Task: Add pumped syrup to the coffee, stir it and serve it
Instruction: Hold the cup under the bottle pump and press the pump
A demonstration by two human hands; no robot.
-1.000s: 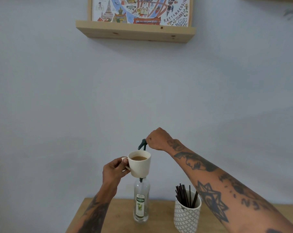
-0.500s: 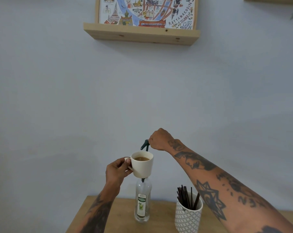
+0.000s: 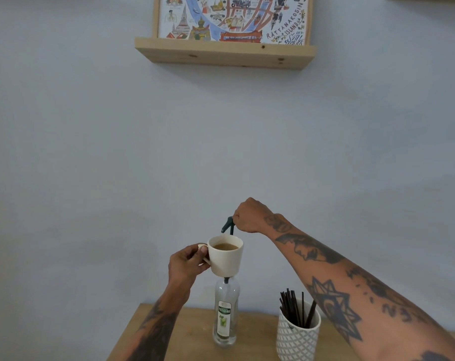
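A cream coffee cup (image 3: 227, 259) with light brown coffee hangs in the air, my left hand (image 3: 187, 263) pinching its handle. The cup sits just under the dark green pump (image 3: 227, 224) of a clear syrup bottle (image 3: 225, 312) that stands on the wooden table (image 3: 189, 334). My right hand (image 3: 251, 216) is on top of the pump head, fingers curled over it. The pump's stem runs behind the cup and is partly hidden. The spout points down-left over the cup's rim.
A white patterned holder (image 3: 298, 334) full of dark stir sticks (image 3: 295, 307) stands right of the bottle, under my right forearm. A plain wall rises behind the table. High on it, a wooden shelf (image 3: 225, 54) carries an illustrated map picture (image 3: 234, 18).
Cup and both hands keep their places at the pump; the pump head has barely shifted. The view has tilted slightly down, so the shelf appears lower in the frame.
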